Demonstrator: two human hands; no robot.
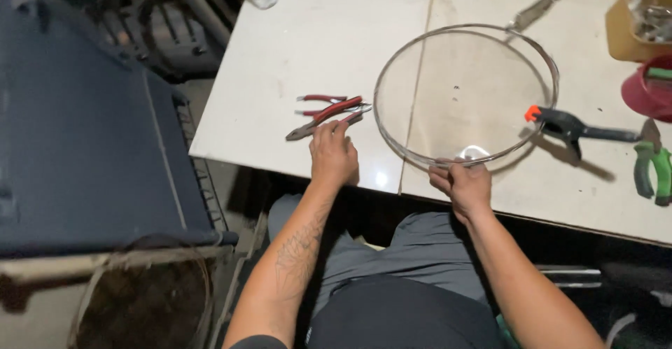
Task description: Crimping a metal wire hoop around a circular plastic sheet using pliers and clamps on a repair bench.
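The left hand [333, 156] rests on the white desk [280, 62] with its fingers laid over the red-handled pliers [327, 114], touching but not yet closed around them, so picking them up seems the step in hand. The right hand [463, 184] pinches the near rim of the round mesh sieve [465, 93], which lies flat and looks empty; a cardboard box [619, 30] at the far corner holds things too blurred to tell.

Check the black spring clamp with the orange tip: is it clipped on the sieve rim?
Clipped on: the spring clamp has its orange tip at the round sieve rim, on its right side.
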